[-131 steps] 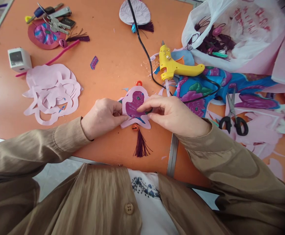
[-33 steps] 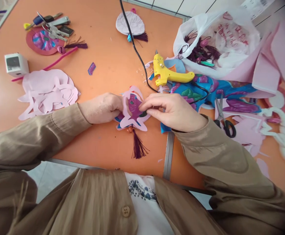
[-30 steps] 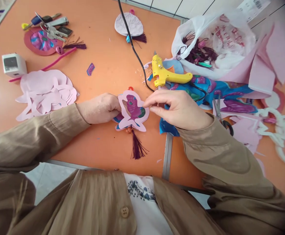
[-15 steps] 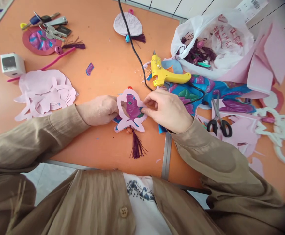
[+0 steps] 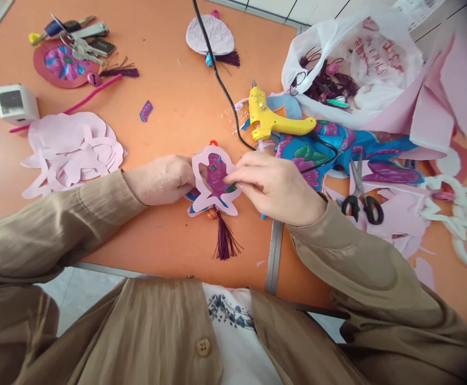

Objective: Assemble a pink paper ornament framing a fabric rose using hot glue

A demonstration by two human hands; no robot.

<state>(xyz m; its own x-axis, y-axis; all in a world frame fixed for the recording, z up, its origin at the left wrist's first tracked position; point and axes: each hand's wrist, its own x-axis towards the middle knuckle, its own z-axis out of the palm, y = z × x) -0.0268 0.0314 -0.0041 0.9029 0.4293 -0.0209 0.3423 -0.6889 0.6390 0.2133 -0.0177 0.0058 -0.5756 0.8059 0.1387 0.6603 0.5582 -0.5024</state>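
Note:
A pink fish-shaped frame lies around purple and blue patterned fabric near the middle of the table. Below it hangs a dark purple tassel, and a red bead shows at its top. My left hand grips the craft piece at its left edge, its fingertips partly hidden behind the frame. From the right, my right hand reaches over the frame's edge, fingers together, fingertips touching the fabric inside the opening. Whether those fingers hold anything is too small to tell.
A yellow glue gun with a black cord lies beyond my right hand. Scissors, patterned cloth and a plastic bag sit at right. Pink cut-outs, a white cube and keys lie left.
My right hand's fingertips have moved left, further over the fabric inside the pink frame, and the hand has flattened. My left hand keeps its hold. The view has shifted slightly.

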